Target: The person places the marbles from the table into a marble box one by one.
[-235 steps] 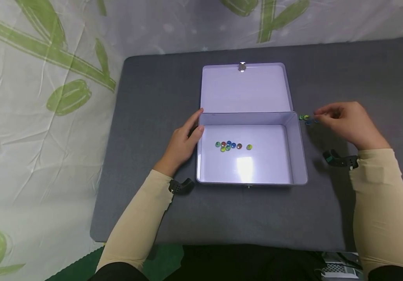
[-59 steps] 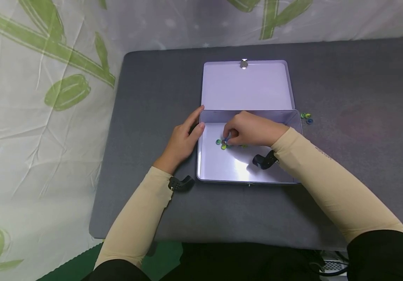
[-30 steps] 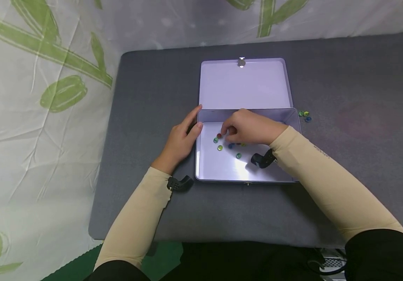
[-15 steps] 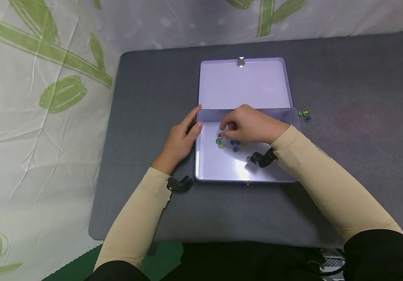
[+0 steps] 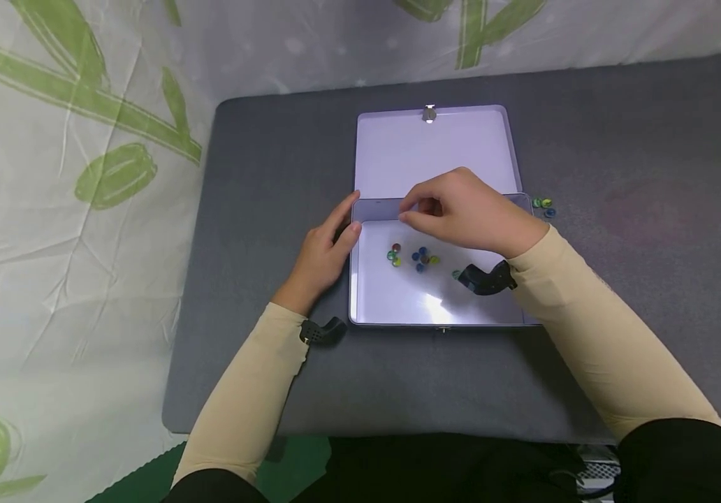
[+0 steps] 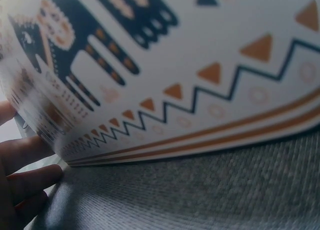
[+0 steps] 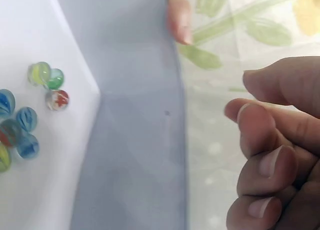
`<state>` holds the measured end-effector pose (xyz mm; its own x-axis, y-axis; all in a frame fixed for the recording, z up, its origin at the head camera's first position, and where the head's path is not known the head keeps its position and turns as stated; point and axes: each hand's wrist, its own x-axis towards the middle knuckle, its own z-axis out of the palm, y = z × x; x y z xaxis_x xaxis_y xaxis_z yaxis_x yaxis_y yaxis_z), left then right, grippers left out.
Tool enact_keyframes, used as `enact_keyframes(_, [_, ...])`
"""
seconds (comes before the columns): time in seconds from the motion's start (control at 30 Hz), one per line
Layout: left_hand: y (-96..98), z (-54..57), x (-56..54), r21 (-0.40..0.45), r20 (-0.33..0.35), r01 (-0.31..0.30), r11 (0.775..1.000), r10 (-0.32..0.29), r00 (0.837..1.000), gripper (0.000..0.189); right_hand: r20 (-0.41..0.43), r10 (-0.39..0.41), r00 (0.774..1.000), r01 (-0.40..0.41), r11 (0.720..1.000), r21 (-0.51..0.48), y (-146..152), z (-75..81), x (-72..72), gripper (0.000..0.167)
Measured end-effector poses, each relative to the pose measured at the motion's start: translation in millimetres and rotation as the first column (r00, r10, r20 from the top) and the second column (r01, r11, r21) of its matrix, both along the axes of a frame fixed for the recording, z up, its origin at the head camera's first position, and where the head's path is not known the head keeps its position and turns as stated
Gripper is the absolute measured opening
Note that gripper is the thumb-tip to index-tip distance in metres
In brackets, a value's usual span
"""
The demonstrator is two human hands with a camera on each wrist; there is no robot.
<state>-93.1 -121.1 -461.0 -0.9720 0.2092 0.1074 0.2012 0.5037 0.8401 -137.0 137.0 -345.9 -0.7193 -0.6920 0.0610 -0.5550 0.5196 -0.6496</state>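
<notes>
In the head view a pale metal box point(image 5: 392, 297) lies open on the table, holding several glass marbles. A red, a green and a yellow marble point(image 5: 397, 262) form one group at the left. Blue, brown and yellow marbles point(image 5: 422, 267) cluster near the middle. One green marble point(image 5: 456, 274) lies apart, beside the right wrist's camera. My left hand point(image 5: 319, 255) rests against the box's left side with fingers extended, thumb at the rim. My right hand point(image 5: 470, 213) hovers over the box, fingers loosely bent; the right wrist view shows a gap between thumb and fingertips, nothing in it.
Outside the box, by its back right corner, lie a green, a yellow and a blue marble point(image 5: 549, 213). The lid point(image 5: 432, 150) lies folded back with its clasp point(image 5: 429, 114) at the far edge. Grey cloth covers the table point(image 5: 285, 161).
My right hand came from the marbles on the table into the box, where the marbles shifted into separate groups. It has now risen away from them. The left hand stays put.
</notes>
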Motion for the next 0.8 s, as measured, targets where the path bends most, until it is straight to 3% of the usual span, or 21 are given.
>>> enact_keyframes(0.23, [0.5,-1.1,-4.0,0.005,-0.024,0.006,1.000,-0.006,1.000,0.084,-0.013,-0.098,0.995,0.098,0.995,-0.002,24.0,15.6,9.3,0.010])
enact_keyframes(0.47, [1.6,-1.9,-4.7,-0.003,-0.015,0.006,1.000,-0.006,1.000,0.082,-0.053,-0.225,0.973,0.225,0.974,0.011,52.5,27.5,17.8,0.012])
enact_keyframes(0.8, [1.7,-1.3,-4.0,0.001,0.003,0.002,1.000,-0.002,1.000,0.075,0.011,-0.446,0.895,0.446,0.895,-0.015,104.4,23.8,15.6,0.017])
